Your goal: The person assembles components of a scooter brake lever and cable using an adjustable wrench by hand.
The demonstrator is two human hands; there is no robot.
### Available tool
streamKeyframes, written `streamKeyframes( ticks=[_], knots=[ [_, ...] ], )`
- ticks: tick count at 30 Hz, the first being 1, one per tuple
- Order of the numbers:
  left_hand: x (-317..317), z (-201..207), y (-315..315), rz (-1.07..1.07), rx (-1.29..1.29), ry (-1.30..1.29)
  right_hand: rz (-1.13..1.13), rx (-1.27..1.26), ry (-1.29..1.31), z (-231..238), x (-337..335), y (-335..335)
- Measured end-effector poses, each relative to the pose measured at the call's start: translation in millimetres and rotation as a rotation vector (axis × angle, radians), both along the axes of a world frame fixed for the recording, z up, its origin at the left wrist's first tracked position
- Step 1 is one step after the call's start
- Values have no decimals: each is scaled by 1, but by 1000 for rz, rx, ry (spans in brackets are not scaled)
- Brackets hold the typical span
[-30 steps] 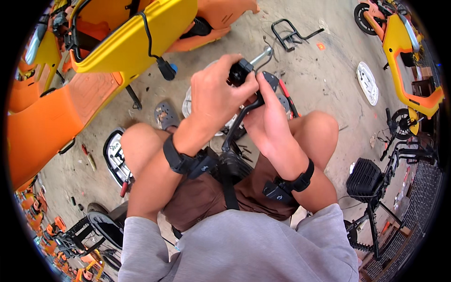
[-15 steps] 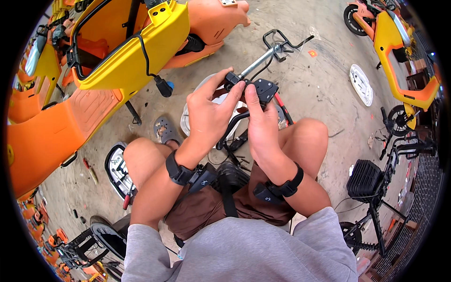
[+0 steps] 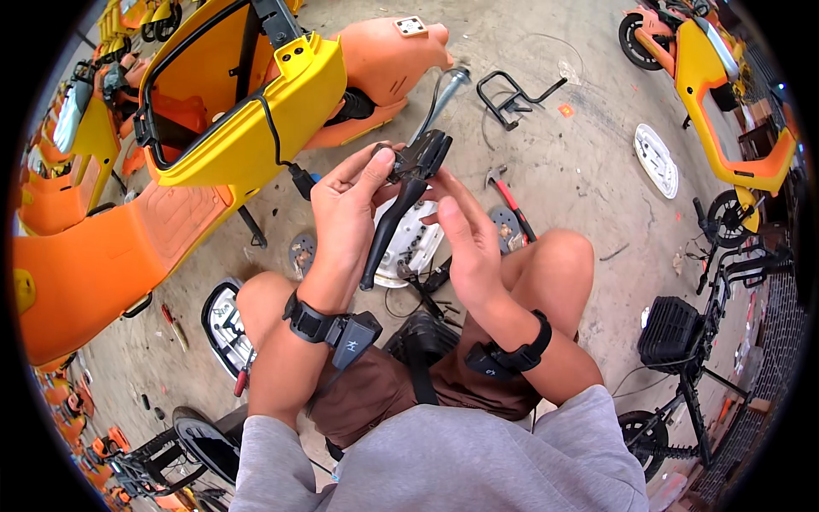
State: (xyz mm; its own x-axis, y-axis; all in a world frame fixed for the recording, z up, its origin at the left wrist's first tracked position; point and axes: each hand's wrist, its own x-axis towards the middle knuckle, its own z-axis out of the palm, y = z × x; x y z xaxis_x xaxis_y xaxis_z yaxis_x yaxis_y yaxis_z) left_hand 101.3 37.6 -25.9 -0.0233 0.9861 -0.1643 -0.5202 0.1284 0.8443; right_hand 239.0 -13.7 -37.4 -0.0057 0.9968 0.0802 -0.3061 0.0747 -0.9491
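Where I see the brake lever point(image 3: 394, 224): it is up in the air between the two hands, tilted, with its long black arm pointing down toward the knees.
Left hand point(image 3: 345, 205): thumb and fingers pinch the thick black end.
Right hand point(image 3: 473, 247): the fingers are a bit bent and the thumb stands apart from them. The fingertips are close to the thick end, but I cannot tell if they touch it.
Metal tube point(image 3: 442, 104): it sticks out past the thick end, away from the body, with a thin black cable point(image 3: 433, 96) beside it.
Weight: I guess the lever is light, but the tube may make the far end dip.
Feel: I think it is hard and stiff, smooth enough to slip, and not easy to break. The cable should bend.
Best hold: I would take the thick end, not the cable.
Below: a white cover point(image 3: 397, 264) on the floor.
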Motion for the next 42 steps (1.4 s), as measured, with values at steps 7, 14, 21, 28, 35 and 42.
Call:
streamKeyframes(
  ticks=[7, 14, 21, 28, 35, 42],
  knots=[
    [-7, 3, 3, -68, -129, -15, -48, -27, -66, -1, 1, 2],
    [-10, -11, 7, -90, -198, -197, -57, -80, -72, 0, 4, 2],
    [-5, -14, 3, 33, -90, 154, -61, -258, 95, -3, 8, 5],
    [-7, -6, -4, 97, 633, 1130, -72, -562, 394, -10, 20, 8],
    [-26, -15, 3, -36, 682, 1339, -90, -634, 373, -16, 27, 5],
    [-36, -2, -12, -5, 563, 1399, -77, -612, 308, -16, 28, 3]
  ],
)
